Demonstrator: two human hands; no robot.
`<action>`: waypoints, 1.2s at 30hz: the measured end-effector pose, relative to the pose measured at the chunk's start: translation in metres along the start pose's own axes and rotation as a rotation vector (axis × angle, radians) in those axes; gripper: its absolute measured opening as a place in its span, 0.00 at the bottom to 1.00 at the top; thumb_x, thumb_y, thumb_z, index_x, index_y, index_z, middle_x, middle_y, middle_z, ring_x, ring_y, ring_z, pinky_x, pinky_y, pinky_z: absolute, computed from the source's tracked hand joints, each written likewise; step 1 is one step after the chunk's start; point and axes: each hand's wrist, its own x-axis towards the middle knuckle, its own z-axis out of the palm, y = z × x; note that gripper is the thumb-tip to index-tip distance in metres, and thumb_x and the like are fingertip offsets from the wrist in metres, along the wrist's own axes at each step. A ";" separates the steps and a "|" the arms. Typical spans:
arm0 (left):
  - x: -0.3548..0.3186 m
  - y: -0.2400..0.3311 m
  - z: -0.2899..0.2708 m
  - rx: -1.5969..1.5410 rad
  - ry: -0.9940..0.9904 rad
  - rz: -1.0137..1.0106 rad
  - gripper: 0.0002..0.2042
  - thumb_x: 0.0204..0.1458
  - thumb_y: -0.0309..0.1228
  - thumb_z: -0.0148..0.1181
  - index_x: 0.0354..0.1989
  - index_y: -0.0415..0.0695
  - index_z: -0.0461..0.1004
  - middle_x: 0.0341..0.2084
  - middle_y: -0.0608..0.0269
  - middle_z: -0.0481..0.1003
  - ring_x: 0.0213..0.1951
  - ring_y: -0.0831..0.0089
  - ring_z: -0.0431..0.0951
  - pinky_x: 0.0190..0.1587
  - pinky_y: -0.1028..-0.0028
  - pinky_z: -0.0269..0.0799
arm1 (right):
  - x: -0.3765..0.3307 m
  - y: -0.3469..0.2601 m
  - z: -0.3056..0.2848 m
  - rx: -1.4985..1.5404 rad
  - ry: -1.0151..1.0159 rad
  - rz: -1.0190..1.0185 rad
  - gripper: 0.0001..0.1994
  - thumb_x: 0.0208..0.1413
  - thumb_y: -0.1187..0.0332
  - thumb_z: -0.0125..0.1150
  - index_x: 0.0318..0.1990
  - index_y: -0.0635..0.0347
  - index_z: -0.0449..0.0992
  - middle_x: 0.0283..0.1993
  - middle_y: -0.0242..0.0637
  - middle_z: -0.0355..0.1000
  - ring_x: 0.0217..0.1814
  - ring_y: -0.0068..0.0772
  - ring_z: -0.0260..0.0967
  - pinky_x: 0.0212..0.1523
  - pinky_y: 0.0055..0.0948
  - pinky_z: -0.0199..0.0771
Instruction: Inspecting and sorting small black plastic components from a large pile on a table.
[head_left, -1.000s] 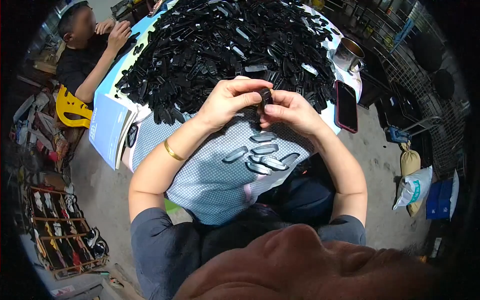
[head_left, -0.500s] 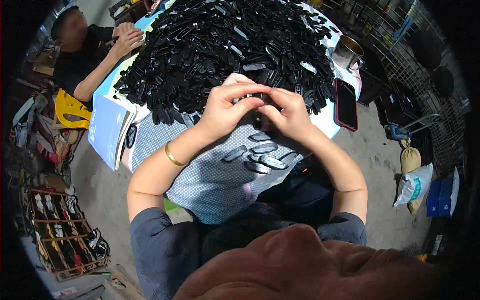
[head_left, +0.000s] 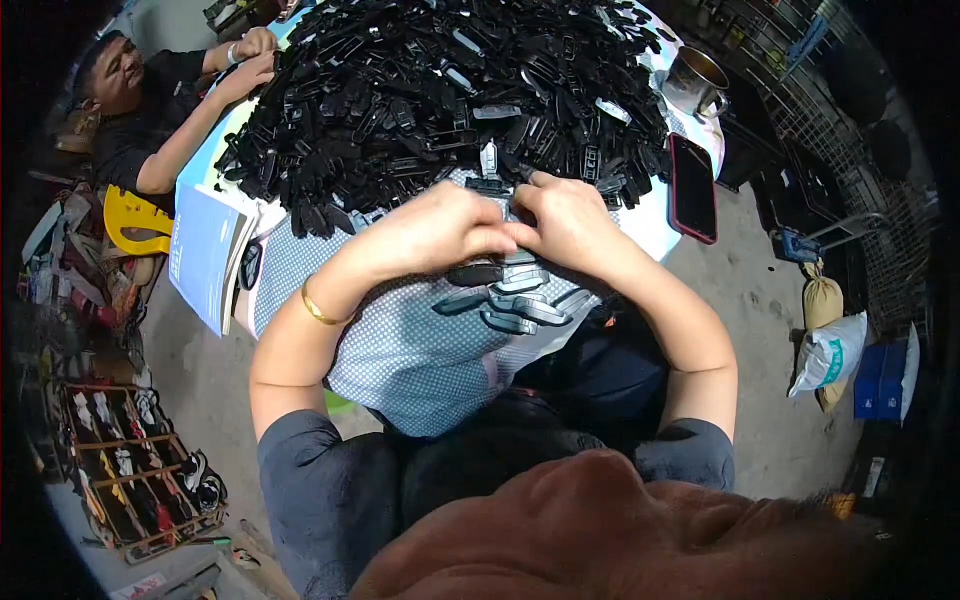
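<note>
The person's left hand (head_left: 450, 225) and right hand (head_left: 572, 222) met over the near side of the worktop (head_left: 648, 218), just in front of a large heap of black pieces (head_left: 400, 110). The fingers of the left hand were curled inward, its thumb reaching across to the right hand. The fingers of the right hand were bent too, with a narrow opening between thumb and forefinger. Dark parts showed around the fingertips, but whether either hand had a piece pinched there could not be told, since the hands hid much of that spot.

Directly below the fingers, a small cluster of grey-and-black oblong pieces (head_left: 540, 312) lay on the patterned cloth (head_left: 385, 350), several overlapping. A darker piece (head_left: 474, 274) lay just beneath the left hand. To the right of the heap sat a phone (head_left: 692, 190) and a metal mug (head_left: 690, 88); a blue book (head_left: 203, 260) lay at the left edge.
</note>
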 end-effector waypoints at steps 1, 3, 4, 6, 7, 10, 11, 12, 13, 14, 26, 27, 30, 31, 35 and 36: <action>0.002 0.003 -0.003 -0.117 0.060 -0.123 0.11 0.46 0.34 0.59 0.25 0.37 0.74 0.18 0.55 0.72 0.22 0.60 0.74 0.27 0.69 0.68 | 0.000 -0.001 -0.001 -0.021 -0.008 0.007 0.14 0.41 0.59 0.61 0.28 0.63 0.74 0.28 0.44 0.69 0.30 0.48 0.70 0.33 0.40 0.71; 0.006 -0.009 0.001 0.068 0.285 -0.013 0.10 0.42 0.31 0.61 0.29 0.38 0.74 0.25 0.54 0.72 0.30 0.58 0.74 0.33 0.67 0.69 | -0.003 0.006 0.002 -0.009 0.021 -0.016 0.13 0.40 0.61 0.60 0.27 0.64 0.74 0.28 0.44 0.69 0.31 0.48 0.70 0.34 0.40 0.71; 0.006 -0.009 0.002 0.141 0.351 -0.021 0.10 0.41 0.30 0.62 0.31 0.39 0.75 0.28 0.54 0.72 0.33 0.58 0.73 0.36 0.65 0.70 | -0.003 0.007 0.002 0.003 0.051 -0.040 0.12 0.39 0.63 0.59 0.26 0.64 0.74 0.28 0.45 0.69 0.32 0.48 0.69 0.35 0.40 0.71; 0.007 -0.017 0.018 0.341 0.368 -0.001 0.15 0.39 0.29 0.63 0.37 0.40 0.73 0.32 0.56 0.70 0.38 0.59 0.71 0.41 0.67 0.69 | -0.002 0.006 -0.008 0.097 0.067 0.004 0.10 0.38 0.70 0.58 0.29 0.64 0.72 0.29 0.45 0.70 0.33 0.45 0.70 0.35 0.37 0.71; 0.010 -0.017 0.024 0.386 0.342 -0.042 0.18 0.39 0.29 0.63 0.42 0.40 0.71 0.33 0.56 0.69 0.39 0.59 0.69 0.42 0.66 0.68 | -0.002 0.007 -0.014 0.199 0.063 0.066 0.11 0.38 0.71 0.58 0.32 0.64 0.71 0.29 0.44 0.70 0.32 0.42 0.71 0.34 0.35 0.71; 0.016 -0.019 0.027 0.491 0.369 -0.035 0.17 0.39 0.28 0.62 0.41 0.41 0.70 0.32 0.57 0.68 0.37 0.59 0.67 0.41 0.64 0.67 | 0.000 0.016 -0.021 0.395 0.110 0.082 0.18 0.42 0.73 0.56 0.44 0.62 0.68 0.29 0.40 0.70 0.30 0.34 0.70 0.33 0.29 0.70; 0.017 -0.021 0.029 0.491 0.371 -0.033 0.17 0.39 0.28 0.62 0.41 0.41 0.70 0.32 0.57 0.68 0.37 0.59 0.67 0.41 0.64 0.67 | 0.001 0.018 -0.017 0.446 0.141 0.052 0.18 0.44 0.74 0.55 0.46 0.62 0.68 0.30 0.41 0.71 0.31 0.34 0.70 0.33 0.29 0.70; 0.018 -0.024 0.033 0.475 0.387 -0.034 0.16 0.39 0.27 0.61 0.39 0.41 0.70 0.31 0.56 0.68 0.37 0.59 0.67 0.40 0.64 0.67 | 0.001 0.020 -0.013 0.496 0.172 0.022 0.18 0.46 0.74 0.54 0.48 0.62 0.68 0.31 0.42 0.71 0.32 0.34 0.71 0.34 0.29 0.70; 0.019 -0.025 0.033 0.460 0.401 -0.036 0.14 0.39 0.26 0.61 0.38 0.40 0.69 0.31 0.56 0.68 0.37 0.58 0.67 0.40 0.63 0.66 | 0.002 0.022 -0.008 0.494 0.174 0.022 0.18 0.46 0.74 0.54 0.48 0.62 0.68 0.31 0.42 0.71 0.32 0.34 0.71 0.34 0.29 0.70; 0.019 -0.025 0.034 0.461 0.403 -0.033 0.14 0.39 0.26 0.61 0.38 0.40 0.69 0.31 0.56 0.68 0.37 0.58 0.67 0.40 0.63 0.66 | 0.004 0.023 -0.003 0.478 0.242 -0.037 0.17 0.49 0.75 0.53 0.49 0.62 0.68 0.31 0.42 0.71 0.32 0.35 0.71 0.35 0.29 0.70; 0.014 -0.016 0.013 -1.096 0.535 -0.146 0.14 0.45 0.19 0.61 0.42 0.37 0.71 0.34 0.66 0.71 0.35 0.82 0.71 0.39 0.82 0.70 | 0.007 0.012 -0.002 1.119 0.224 0.202 0.11 0.57 0.71 0.53 0.42 0.70 0.74 0.36 0.35 0.68 0.29 0.24 0.73 0.22 0.15 0.71; 0.013 -0.017 0.013 -1.241 0.521 -0.162 0.15 0.44 0.19 0.60 0.44 0.38 0.72 0.34 0.66 0.71 0.35 0.82 0.71 0.39 0.82 0.70 | 0.007 0.010 -0.004 1.154 0.207 0.242 0.10 0.57 0.71 0.53 0.40 0.71 0.74 0.36 0.36 0.68 0.28 0.23 0.73 0.21 0.15 0.70; 0.014 -0.014 0.011 -1.003 0.470 -0.204 0.17 0.44 0.19 0.60 0.46 0.39 0.73 0.35 0.66 0.72 0.35 0.82 0.71 0.39 0.82 0.69 | 0.002 0.006 -0.007 0.970 0.333 0.090 0.10 0.56 0.72 0.53 0.39 0.71 0.74 0.37 0.36 0.68 0.27 0.22 0.72 0.21 0.14 0.69; 0.014 -0.013 0.012 -0.836 0.496 -0.126 0.15 0.44 0.20 0.61 0.43 0.39 0.75 0.35 0.66 0.72 0.35 0.81 0.71 0.39 0.82 0.68 | 0.003 0.004 -0.007 0.989 0.348 0.083 0.09 0.56 0.72 0.54 0.38 0.71 0.75 0.37 0.36 0.69 0.27 0.22 0.72 0.20 0.14 0.69; 0.012 -0.009 0.012 -0.628 0.534 -0.063 0.15 0.43 0.20 0.61 0.42 0.38 0.75 0.35 0.66 0.72 0.35 0.80 0.70 0.40 0.82 0.67 | 0.004 0.001 -0.007 1.046 0.290 0.153 0.09 0.55 0.72 0.55 0.37 0.70 0.75 0.37 0.36 0.69 0.26 0.21 0.72 0.20 0.13 0.68; 0.012 -0.009 0.013 -0.628 0.534 -0.062 0.15 0.43 0.20 0.61 0.42 0.38 0.75 0.35 0.66 0.72 0.35 0.80 0.70 0.40 0.82 0.67 | 0.004 0.001 -0.006 1.056 0.290 0.167 0.08 0.55 0.71 0.55 0.36 0.70 0.75 0.37 0.35 0.69 0.26 0.20 0.71 0.21 0.14 0.69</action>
